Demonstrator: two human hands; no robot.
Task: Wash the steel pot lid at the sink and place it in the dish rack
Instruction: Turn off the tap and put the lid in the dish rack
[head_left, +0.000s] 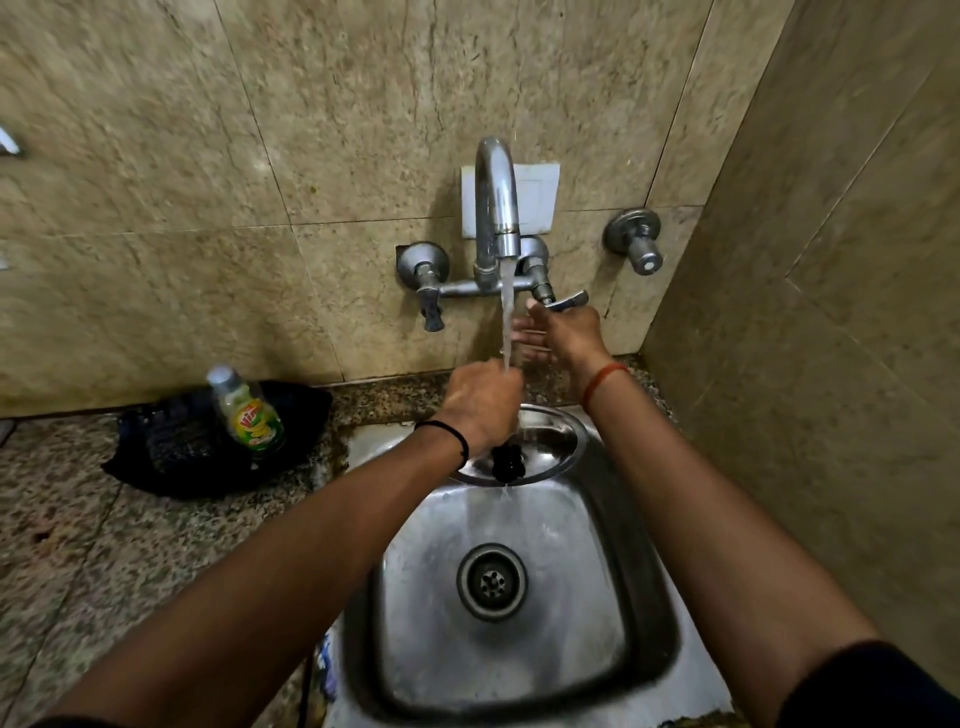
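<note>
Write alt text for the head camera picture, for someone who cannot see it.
A person's left hand holds a steel pot lid under running water from a wall tap over a steel sink. The right hand reaches with straight fingers just below the tap's right handle. A dish soap bottle stands on the counter to the left.

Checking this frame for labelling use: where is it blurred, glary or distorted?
Head view: right hand motion-blurred under the tap; left hand sharper; glare on the sink floor; wide-angle lens bends the wall tiles.
</note>
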